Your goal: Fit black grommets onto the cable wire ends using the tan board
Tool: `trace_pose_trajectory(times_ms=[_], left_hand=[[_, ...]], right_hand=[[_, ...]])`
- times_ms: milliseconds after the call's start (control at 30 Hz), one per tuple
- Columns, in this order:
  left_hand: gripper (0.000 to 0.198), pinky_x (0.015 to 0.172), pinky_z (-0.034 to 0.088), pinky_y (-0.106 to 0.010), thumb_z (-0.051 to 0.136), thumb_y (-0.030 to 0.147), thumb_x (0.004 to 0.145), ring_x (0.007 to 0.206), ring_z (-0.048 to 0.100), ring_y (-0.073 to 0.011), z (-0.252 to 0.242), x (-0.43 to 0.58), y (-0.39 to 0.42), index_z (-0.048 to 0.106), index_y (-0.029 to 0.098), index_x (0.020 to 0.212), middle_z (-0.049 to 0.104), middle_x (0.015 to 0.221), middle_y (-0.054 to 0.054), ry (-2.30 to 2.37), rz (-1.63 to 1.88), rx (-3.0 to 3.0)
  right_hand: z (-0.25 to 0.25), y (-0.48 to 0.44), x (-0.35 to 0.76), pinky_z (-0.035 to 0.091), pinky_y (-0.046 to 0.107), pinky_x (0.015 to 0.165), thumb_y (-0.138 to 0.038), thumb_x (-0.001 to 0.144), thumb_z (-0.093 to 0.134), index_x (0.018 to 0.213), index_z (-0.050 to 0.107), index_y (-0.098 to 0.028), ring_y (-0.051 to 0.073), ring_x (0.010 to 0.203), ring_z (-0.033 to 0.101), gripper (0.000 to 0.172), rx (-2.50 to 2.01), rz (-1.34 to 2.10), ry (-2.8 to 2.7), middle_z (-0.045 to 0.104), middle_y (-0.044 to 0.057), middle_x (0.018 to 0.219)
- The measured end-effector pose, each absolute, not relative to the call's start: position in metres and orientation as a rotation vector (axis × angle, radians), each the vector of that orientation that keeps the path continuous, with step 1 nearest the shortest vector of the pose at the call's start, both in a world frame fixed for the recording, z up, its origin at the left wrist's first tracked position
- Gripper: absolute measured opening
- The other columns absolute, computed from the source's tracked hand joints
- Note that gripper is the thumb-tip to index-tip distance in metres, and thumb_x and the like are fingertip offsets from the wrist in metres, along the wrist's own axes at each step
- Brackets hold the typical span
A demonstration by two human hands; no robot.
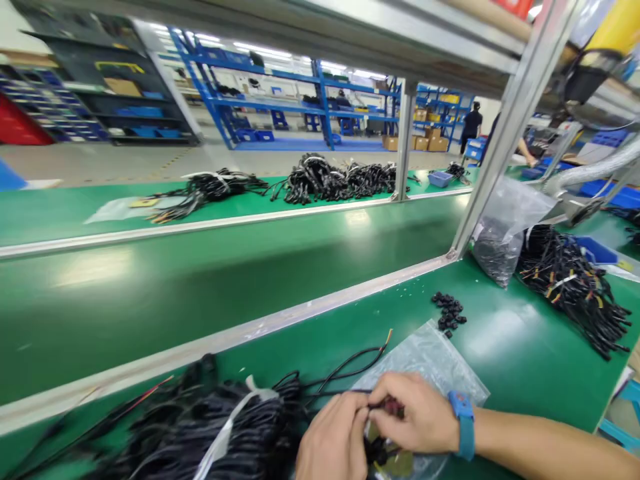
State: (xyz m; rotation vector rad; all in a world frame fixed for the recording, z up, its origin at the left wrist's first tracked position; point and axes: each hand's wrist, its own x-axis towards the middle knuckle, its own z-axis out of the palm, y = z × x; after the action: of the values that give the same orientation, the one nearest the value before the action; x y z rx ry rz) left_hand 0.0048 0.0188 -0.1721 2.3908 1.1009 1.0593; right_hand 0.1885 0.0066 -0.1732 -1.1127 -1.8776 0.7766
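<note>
My left hand (333,440) and my right hand (413,413) meet at the bottom of the head view, fingers pinched together on the end of a thin black cable (345,367) with a small dark connector (387,405) between them. The cable loops away toward the belt and ends in bare orange tips. My right wrist wears a blue band (464,423). Under the hands lies a clear plastic bag (430,360). A large bundle of black cables (225,427), tied with a white strip, sits just left of my left hand.
A small heap of black connectors (449,312) lies beyond the bag. At right are a bag of black parts (497,250) and a cable pile (570,280). A green conveyor belt (200,280) runs across. More cable bundles (330,179) lie on the far bench. A person (471,127) stands far back.
</note>
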Motion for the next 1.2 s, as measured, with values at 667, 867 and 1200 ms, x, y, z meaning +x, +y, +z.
trace_pose_trajectory(times_ms=[667, 867, 1200], left_hand=[[0.026, 0.061, 0.038, -0.027, 0.045, 0.015, 0.101, 0.066, 0.055, -0.0153, -0.16, 0.012, 0.006, 0.053, 0.02, 0.076, 0.057, 0.07, 0.0, 1.149, 1.02, 2.203], [0.02, 0.07, 0.044, -0.028, 0.046, 0.014, 0.101, 0.076, 0.058, -0.018, -0.157, 0.013, 0.005, 0.061, 0.021, 0.09, 0.063, 0.081, -0.002, 1.173, 1.06, 2.172], [0.019, 0.069, 0.044, -0.028, 0.049, 0.013, 0.099, 0.076, 0.059, -0.0177, -0.161, 0.01, 0.006, 0.059, 0.021, 0.086, 0.063, 0.08, -0.001, 1.186, 1.124, 2.22]], right_hand=[[-0.166, -0.002, 0.195, 0.041, 0.026, 0.064, -0.016, 0.093, 0.056, 0.092, 0.061, -0.02, 0.016, 0.07, 0.058, 0.006, -1.043, 0.872, -1.905, 0.065, 0.002, 0.081], [-0.162, 0.001, 0.194, 0.042, 0.026, 0.063, -0.017, 0.09, 0.058, 0.098, 0.065, -0.02, 0.016, 0.069, 0.059, 0.011, -1.117, 0.907, -1.833, 0.068, 0.002, 0.083], [-0.163, 0.001, 0.195, 0.039, 0.026, 0.062, -0.015, 0.085, 0.06, 0.092, 0.063, -0.02, 0.015, 0.067, 0.057, 0.009, -1.144, 0.902, -1.804, 0.065, 0.0, 0.077]])
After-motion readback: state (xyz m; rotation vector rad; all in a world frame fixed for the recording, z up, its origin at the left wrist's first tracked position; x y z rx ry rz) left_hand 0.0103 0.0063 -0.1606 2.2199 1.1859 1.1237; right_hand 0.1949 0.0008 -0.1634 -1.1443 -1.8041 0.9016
